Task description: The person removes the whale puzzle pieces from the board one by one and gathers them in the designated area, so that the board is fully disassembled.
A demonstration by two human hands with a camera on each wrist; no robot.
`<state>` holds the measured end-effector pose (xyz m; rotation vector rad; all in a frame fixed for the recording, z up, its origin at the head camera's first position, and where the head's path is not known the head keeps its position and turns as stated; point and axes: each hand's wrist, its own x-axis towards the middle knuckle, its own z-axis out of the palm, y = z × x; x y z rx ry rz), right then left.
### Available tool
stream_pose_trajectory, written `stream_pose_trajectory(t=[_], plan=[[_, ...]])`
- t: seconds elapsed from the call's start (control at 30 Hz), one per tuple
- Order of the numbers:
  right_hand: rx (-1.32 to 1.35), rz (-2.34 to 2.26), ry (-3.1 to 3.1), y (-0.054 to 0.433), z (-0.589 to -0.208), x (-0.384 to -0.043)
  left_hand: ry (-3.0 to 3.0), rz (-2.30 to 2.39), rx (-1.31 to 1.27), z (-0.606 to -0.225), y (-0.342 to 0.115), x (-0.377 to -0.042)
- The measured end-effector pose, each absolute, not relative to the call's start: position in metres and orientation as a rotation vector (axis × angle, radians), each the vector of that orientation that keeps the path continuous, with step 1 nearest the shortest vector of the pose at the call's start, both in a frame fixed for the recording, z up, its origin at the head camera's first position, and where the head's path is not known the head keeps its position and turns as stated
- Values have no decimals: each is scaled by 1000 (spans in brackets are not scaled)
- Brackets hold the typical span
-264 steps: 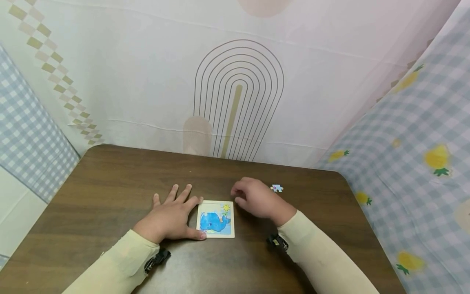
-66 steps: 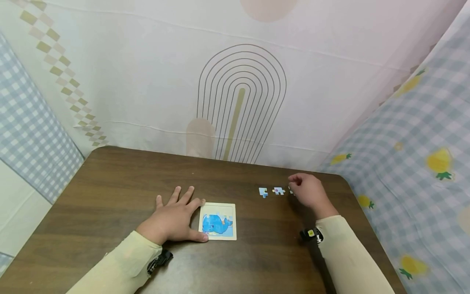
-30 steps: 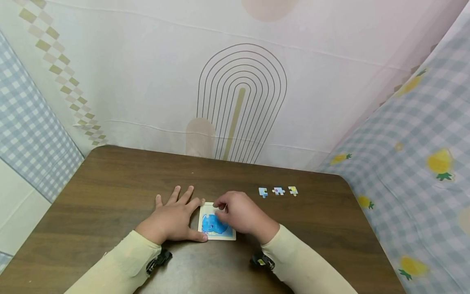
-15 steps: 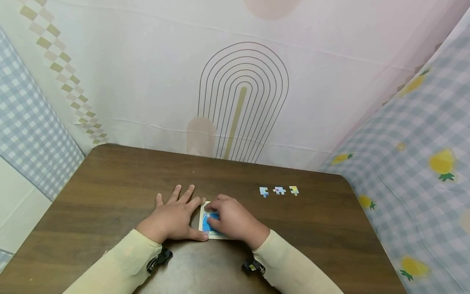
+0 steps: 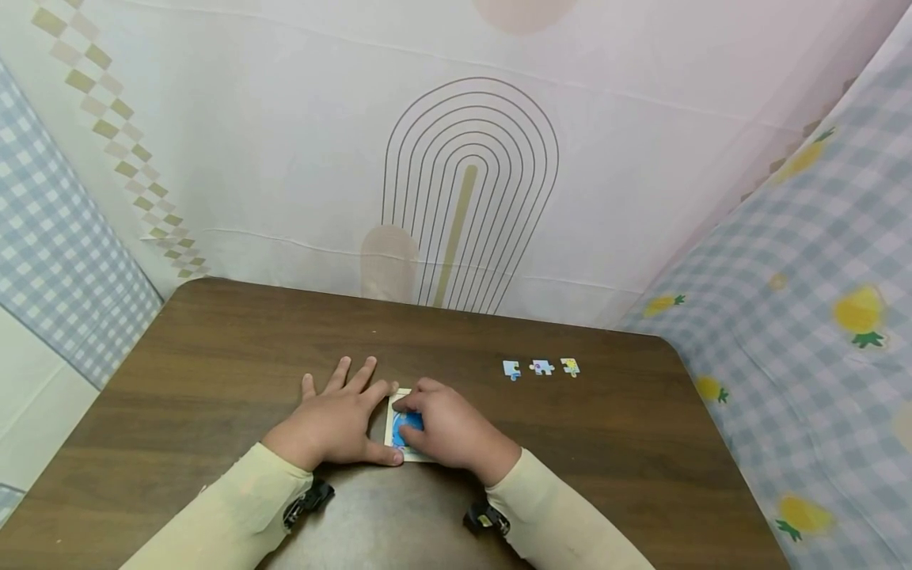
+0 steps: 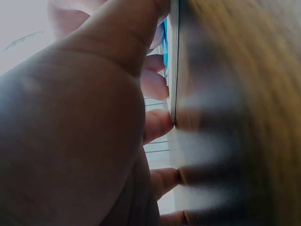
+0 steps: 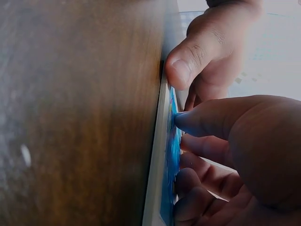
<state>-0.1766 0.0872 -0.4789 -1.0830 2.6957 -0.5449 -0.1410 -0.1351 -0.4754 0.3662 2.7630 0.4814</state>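
A small jigsaw puzzle board with a pale frame and a blue whale picture lies flat on the table. My left hand rests on the table at its left side, fingers spread, with the thumb and index fingertips at the frame's left corners. Over the picture is my right hand, its thumb touching the blue surface and its fingers bent with the tips on the puzzle. Thumb and index tip are apart, and no loose piece shows between them. The right hand hides most of the picture.
Three loose jigsaw pieces lie in a row on the brown table, beyond the board to the right: a light blue piece, one with a pink mark and a yellow sun piece. A white printed cloth hangs behind.
The sun piece has gone from the board to the row of loose pieces. My right hand has come back from there and shifted left across the picture; my left hand stays put.
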Motion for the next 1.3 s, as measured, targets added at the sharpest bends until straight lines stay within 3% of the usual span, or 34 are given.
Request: stream_pose_trajectory(t=[1.3], plan=[[-1144,-745,2640,91,-483,-175,2788,504,376,-481,-136,-144]])
